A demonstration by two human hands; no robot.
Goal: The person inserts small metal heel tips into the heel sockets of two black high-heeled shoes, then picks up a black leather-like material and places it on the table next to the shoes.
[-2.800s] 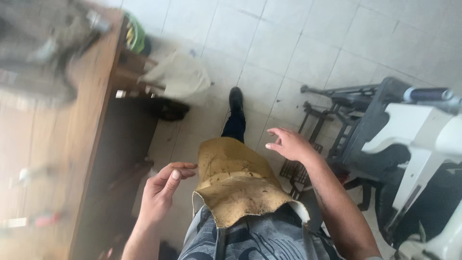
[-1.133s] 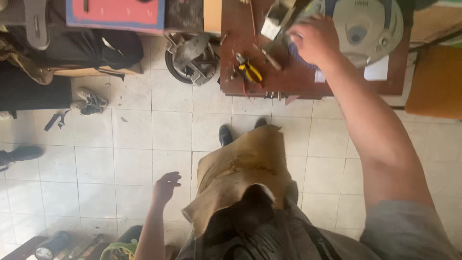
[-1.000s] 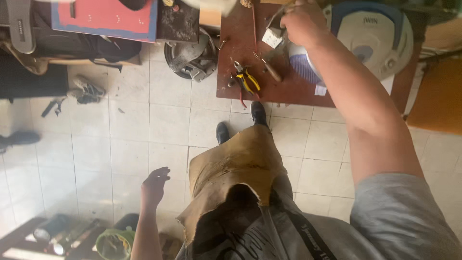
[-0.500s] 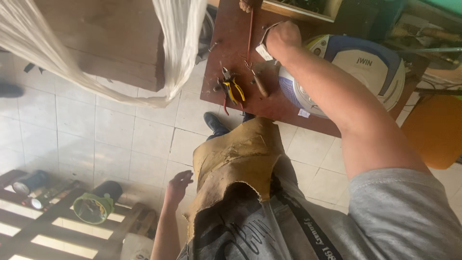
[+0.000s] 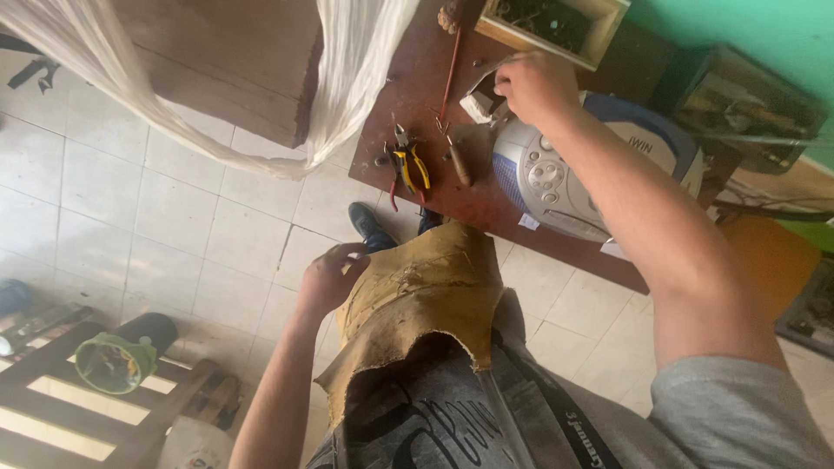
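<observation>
Reaching over workbench.
Right hand [image 5: 534, 85] pinching small pale piece [image 5: 478, 104] beside radio [image 5: 565, 178]; left hand [image 5: 330, 278] loosely curled, empty, touching leather apron [image 5: 417, 295].

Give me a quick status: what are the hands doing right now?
Right hand up at the brown table, fingers on a small whitish block. Left hand empty, loosely curled beside the leather apron. Yellow-handled pliers and radio player lie close by.
</observation>
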